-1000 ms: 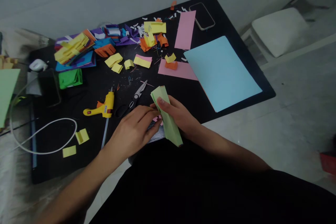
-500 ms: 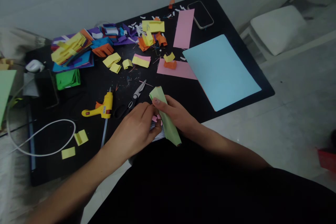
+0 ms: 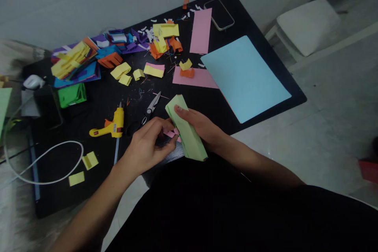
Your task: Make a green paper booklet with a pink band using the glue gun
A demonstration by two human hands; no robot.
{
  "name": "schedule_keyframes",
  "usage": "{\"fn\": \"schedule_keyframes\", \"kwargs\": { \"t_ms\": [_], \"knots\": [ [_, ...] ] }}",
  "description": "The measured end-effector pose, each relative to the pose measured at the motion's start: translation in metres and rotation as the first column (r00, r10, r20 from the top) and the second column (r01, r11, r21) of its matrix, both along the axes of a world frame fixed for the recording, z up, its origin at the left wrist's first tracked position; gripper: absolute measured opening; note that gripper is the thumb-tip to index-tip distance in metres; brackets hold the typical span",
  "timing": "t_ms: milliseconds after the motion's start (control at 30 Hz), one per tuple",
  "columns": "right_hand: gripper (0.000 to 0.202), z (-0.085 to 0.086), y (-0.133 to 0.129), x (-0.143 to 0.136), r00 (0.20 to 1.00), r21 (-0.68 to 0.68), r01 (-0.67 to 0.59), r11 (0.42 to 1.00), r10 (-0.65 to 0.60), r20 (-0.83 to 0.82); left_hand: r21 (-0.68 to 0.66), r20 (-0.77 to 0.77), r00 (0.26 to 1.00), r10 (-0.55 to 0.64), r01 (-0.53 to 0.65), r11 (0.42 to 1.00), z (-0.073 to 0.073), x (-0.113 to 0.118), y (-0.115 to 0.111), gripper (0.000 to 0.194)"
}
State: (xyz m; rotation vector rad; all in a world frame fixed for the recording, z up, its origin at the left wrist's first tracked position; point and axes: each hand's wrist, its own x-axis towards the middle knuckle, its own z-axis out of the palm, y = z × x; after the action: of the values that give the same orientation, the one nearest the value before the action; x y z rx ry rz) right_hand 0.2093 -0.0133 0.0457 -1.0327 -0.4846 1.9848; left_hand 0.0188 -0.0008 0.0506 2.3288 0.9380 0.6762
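My right hand (image 3: 202, 126) is closed around a folded light-green paper bundle (image 3: 191, 138), with the thumb lying across its upper face. The bundle slants over the front edge of the black table. At its left side my left hand (image 3: 147, 141) pinches a small pink paper strip (image 3: 171, 133) between thumb and fingers, against or very near the green paper. Just beyond the left hand lie scissors (image 3: 151, 108), blades pointing away and handles partly hidden. A yellow glue gun (image 3: 115, 124) rests farther left.
Light-blue sheets (image 3: 246, 80) cover the table's right side, beside pink paper (image 3: 201, 31) and a phone (image 3: 220, 15). Folded yellow pieces (image 3: 121, 71), a green paper stack (image 3: 72, 94) and scraps lie at the back and left. A white cable (image 3: 44, 183) loops at left; a white stool (image 3: 308, 25) stands right.
The green bundle has turned so more of its broad face shows. My left hand has moved slightly left with the pink strip, more of which is visible. The view has shifted a little.
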Motion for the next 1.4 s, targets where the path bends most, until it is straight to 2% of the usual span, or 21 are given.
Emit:
{"fn": "schedule_keyframes", "kwargs": {
  "t_ms": [100, 333, 533, 667, 767, 900, 967, 1033, 1133, 1200, 1300, 1400],
  "knots": [
    [0.051, -0.002, 0.000, 0.001, 1.000, -0.016, 0.007, 1.000, -0.007, 0.007, -0.037, 0.001, 1.000, -0.009, 0.009, 0.999, 0.001, -0.003, 0.002, 0.013],
    [0.050, 0.000, -0.001, -0.001, 0.996, 0.022, 0.034, 0.999, -0.036, 0.087, -0.052, -0.111, 0.991, -0.073, 0.067, 0.996, 0.009, -0.003, 0.007, 0.015],
    [0.048, 0.000, 0.000, -0.002, 0.999, 0.073, -0.008, 0.997, 0.005, 0.042, -0.084, -0.197, 0.970, -0.144, 0.130, 0.988, 0.016, 0.000, 0.012, 0.009],
    [0.049, -0.003, 0.000, 0.003, 1.000, 0.031, -0.031, 0.999, 0.031, -0.004, -0.086, -0.067, 0.991, -0.113, 0.107, 0.991, 0.012, -0.001, 0.010, 0.010],
    [0.052, -0.005, 0.001, 0.007, 0.989, 0.010, -0.100, 0.995, 0.101, -0.104, -0.111, 0.065, 0.997, -0.032, 0.040, 0.993, 0.001, -0.002, 0.003, 0.012],
    [0.056, -0.004, 0.002, 0.009, 0.962, -0.013, -0.158, 0.987, 0.151, -0.230, -0.177, 0.241, 0.965, 0.104, -0.062, 0.982, -0.014, -0.002, -0.005, 0.010],
    [0.054, -0.004, 0.002, 0.008, 0.968, -0.015, -0.136, 0.991, 0.130, -0.216, -0.188, 0.233, 0.966, 0.114, -0.070, 0.980, -0.016, -0.001, -0.005, 0.015],
    [0.051, -0.004, 0.001, 0.006, 0.981, -0.006, -0.099, 0.995, 0.096, -0.171, -0.167, 0.179, 0.982, 0.065, -0.035, 0.985, -0.013, 0.000, -0.004, 0.020],
    [0.049, -0.005, 0.000, 0.004, 0.989, 0.003, -0.074, 0.997, 0.074, -0.126, -0.111, 0.112, 0.994, 0.000, 0.012, 0.994, -0.006, -0.001, 0.002, 0.017],
    [0.050, -0.007, 0.000, 0.006, 0.989, -0.019, -0.076, 0.997, 0.073, -0.130, -0.106, 0.098, 0.995, -0.002, 0.012, 0.994, -0.002, -0.004, 0.004, 0.015],
    [0.054, -0.010, 0.000, 0.012, 0.985, -0.080, -0.071, 0.994, 0.057, -0.160, -0.192, 0.147, 0.987, 0.060, -0.031, 0.981, -0.004, -0.009, 0.004, 0.015],
    [0.056, -0.015, 0.001, 0.019, 0.981, -0.117, -0.046, 0.992, 0.023, -0.193, -0.355, 0.300, 0.930, 0.212, -0.097, 0.930, -0.012, -0.013, -0.002, 0.015]
  ]
}}
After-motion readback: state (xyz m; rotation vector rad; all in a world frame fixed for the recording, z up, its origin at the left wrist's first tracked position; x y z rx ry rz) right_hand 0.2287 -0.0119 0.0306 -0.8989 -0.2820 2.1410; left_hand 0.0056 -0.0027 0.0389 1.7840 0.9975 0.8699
